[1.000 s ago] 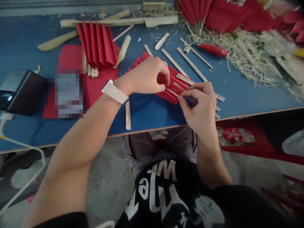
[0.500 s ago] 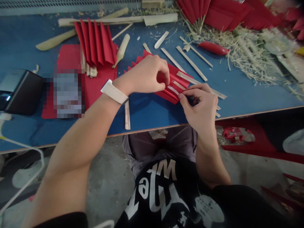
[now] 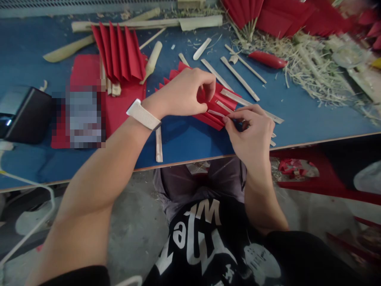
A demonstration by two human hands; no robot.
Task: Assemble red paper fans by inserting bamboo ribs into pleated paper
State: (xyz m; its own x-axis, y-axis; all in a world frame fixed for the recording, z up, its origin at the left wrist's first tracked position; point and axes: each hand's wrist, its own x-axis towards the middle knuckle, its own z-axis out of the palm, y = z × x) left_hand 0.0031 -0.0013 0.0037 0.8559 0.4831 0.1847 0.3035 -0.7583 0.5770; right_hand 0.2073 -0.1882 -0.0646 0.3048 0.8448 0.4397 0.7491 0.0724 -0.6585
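A red pleated paper [image 3: 205, 119] lies slantwise on the blue table, with pale bamboo strips set along its folds. My right hand [image 3: 253, 127] pinches the near end of a thin bamboo strip [image 3: 216, 113] between thumb and forefinger, over the paper's right part. My left hand [image 3: 190, 91] rests across the paper's middle, its thumb and curled forefinger apart with a gap between them. What its other fingers touch is hidden. Beside the pinched strip, another bamboo strip [image 3: 224, 106] sits in a fold, and a longer bamboo strip [image 3: 231, 95] lies farther back.
Loose bamboo strips [image 3: 239, 78] lie behind the paper. A second pleated red paper [image 3: 119, 53] stands at left near a phone-like blurred object [image 3: 85, 117] and a black device [image 3: 29, 115]. Shavings [image 3: 312, 71] and a red-handled tool [image 3: 268, 59] are at right. The table edge [image 3: 190, 161] runs before me.
The thin strip in my right hand has turned slightly, its far end shifting left and nearer to me. My left forefinger has lifted a little away from the strip.
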